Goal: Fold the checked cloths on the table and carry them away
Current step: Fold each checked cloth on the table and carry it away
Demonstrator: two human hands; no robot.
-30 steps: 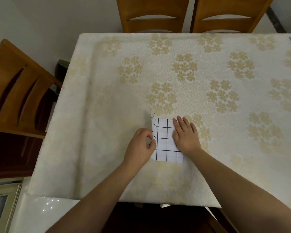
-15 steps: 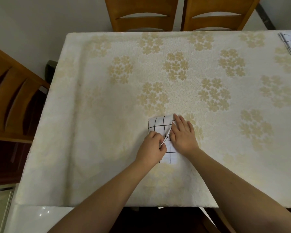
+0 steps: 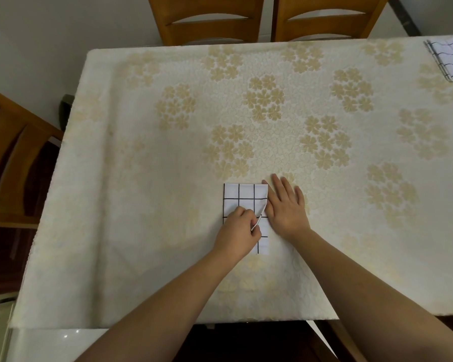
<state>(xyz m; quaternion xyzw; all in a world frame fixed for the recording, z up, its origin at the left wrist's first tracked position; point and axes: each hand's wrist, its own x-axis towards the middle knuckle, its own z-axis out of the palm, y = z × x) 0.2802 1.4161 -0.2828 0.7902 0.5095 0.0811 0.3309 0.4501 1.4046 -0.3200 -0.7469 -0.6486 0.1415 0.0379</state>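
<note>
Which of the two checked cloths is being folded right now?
The near cloth, under both hands at the table's front edge. The other cloth lies untouched at the far right corner.

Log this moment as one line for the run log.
left hand: pinching edge of checked cloth | right hand: flat beside it | second cloth: far right corner | table

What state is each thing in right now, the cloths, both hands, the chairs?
Near checked cloth: folded small, flat on the table.
Far checked cloth: folded, at the table's right corner.
Left hand: pinching a cloth edge.
Right hand: open, flat.
Wooden chairs: unoccupied.
</note>
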